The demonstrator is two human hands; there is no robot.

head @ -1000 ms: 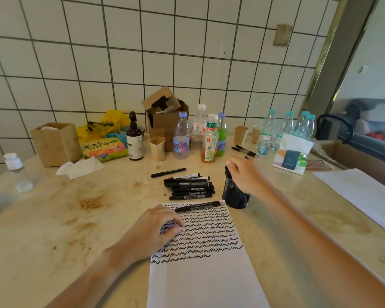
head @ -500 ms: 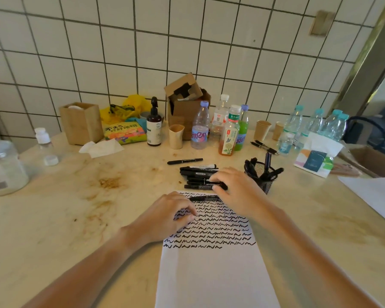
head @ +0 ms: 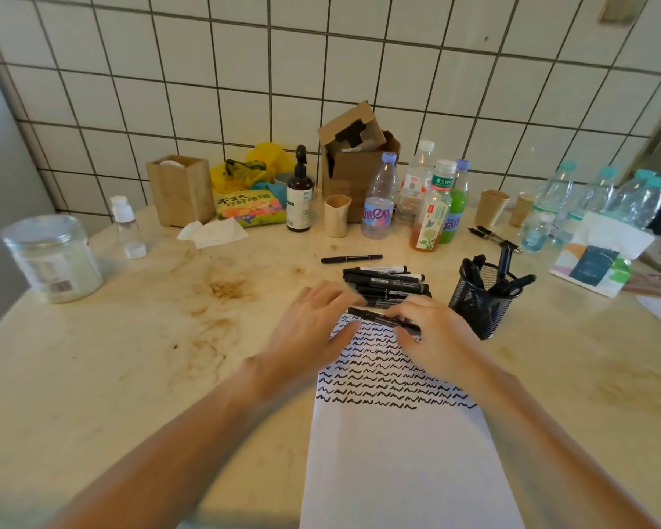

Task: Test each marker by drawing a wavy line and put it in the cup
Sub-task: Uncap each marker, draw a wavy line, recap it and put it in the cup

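STEP: uncap marker (head: 384, 319) | right hand (head: 441, 337) grips barrel | left hand (head: 313, 330) fingers relaxed, reaching cap | pull straight, over paper (head: 405, 452)

left hand (head: 313, 330): motion-blurred | marker (head: 382, 319): right end hidden under right hand (head: 435, 337) | paper (head: 405, 471): cut off at bottom edge

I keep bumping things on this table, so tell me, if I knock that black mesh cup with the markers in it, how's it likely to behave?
The mesh cup probably tips easily: it looks light, and the markers in it lean out over the rim, raising its weight. On the smooth table it may slide before tipping. Spilled markers would likely roll.
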